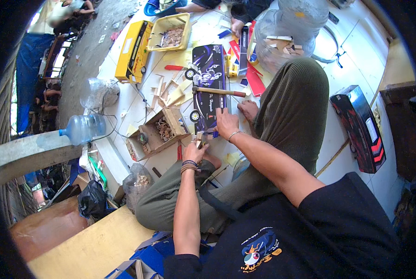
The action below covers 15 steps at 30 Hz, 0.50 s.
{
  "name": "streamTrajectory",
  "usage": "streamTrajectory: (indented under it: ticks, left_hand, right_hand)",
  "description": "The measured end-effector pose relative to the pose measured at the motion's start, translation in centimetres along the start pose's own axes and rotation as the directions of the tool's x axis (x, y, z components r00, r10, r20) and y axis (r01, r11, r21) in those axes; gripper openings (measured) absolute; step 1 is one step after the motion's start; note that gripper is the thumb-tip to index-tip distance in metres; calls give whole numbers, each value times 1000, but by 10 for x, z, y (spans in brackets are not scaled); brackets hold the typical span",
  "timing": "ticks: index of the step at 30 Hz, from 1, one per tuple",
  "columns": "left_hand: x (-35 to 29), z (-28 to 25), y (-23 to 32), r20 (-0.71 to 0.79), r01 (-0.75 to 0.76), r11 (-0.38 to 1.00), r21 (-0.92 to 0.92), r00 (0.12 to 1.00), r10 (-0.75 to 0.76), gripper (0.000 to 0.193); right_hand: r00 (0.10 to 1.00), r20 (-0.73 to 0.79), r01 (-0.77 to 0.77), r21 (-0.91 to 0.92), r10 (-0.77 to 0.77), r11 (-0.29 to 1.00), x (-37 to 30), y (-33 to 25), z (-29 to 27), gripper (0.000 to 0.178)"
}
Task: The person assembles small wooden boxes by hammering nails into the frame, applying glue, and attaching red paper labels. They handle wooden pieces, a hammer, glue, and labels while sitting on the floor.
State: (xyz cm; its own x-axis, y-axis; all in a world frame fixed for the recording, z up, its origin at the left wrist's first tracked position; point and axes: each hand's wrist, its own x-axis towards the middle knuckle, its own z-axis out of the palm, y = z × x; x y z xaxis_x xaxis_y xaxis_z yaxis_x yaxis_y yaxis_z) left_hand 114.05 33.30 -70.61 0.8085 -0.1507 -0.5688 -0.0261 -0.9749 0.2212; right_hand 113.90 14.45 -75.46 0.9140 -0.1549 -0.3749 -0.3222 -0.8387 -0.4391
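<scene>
At the near end of the black-and-purple model vehicle [209, 104], which lies on its side on the white tiled floor [352, 46], both hands work close together, apart from each other. The left forearm rises almost straight, dark bands round the wrist, and the left hand [194, 152] is curled about a small metallic tool [199, 138] just off the vehicle's near left corner. Fingers cover much of that tool, so its kind is hard to make out. The right forearm slants in from the person's right shoulder, elbow out past the raised knee; the right hand [227, 123] is set on the near right corner of the vehicle, knuckles up. Whether it pinches that edge or merely rests there, I cannot tell.

Across the vehicle's middle lies a hammer [219, 91], head at the left edge, handle reaching beyond the right edge and hiding part of the printed side. Two wheels show along the left edge. Off the near left corner stands a wooden box [176, 117] of scraps, its contents too small to sort. Toward the floor's far edge another person's dark clothing [252, 8] is cut off by the frame.
</scene>
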Motion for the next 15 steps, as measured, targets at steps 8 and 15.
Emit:
streamTrajectory:
  ticks: [8,15]
  left_hand:
    - [0,9,-17,96,-64,998,-17,993,65,65]
    - [9,12,-16,143,-28,999,-41,989,33,61]
  right_hand:
    - [888,109,-458,131,446,879,20,20,13,115]
    - [885,306,-419,191,352,888,29,17,20,124]
